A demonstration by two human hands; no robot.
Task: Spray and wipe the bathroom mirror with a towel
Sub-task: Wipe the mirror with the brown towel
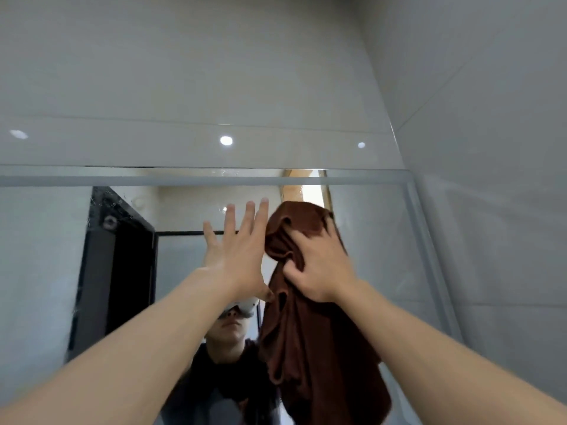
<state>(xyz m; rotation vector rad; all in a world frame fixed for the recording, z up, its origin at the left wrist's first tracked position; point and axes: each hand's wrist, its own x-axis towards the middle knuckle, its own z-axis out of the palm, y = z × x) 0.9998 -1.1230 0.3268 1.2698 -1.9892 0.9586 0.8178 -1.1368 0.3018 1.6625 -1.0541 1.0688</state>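
The bathroom mirror (377,240) fills the lower half of the view, its top edge a pale band across the frame. My right hand (319,265) grips a bunched brown towel (306,348) and presses its top against the glass near the upper edge; the rest of the towel hangs down. My left hand (236,253) is raised just left of the towel, fingers spread, palm flat toward the mirror. Spray droplets show on the glass at the upper left. No spray bottle is in view.
Grey wall tiles (214,72) rise above the mirror, and a tiled side wall (491,148) stands close on the right. The mirror reflects a dark door frame (122,256), ceiling lights and the person wearing a headset.
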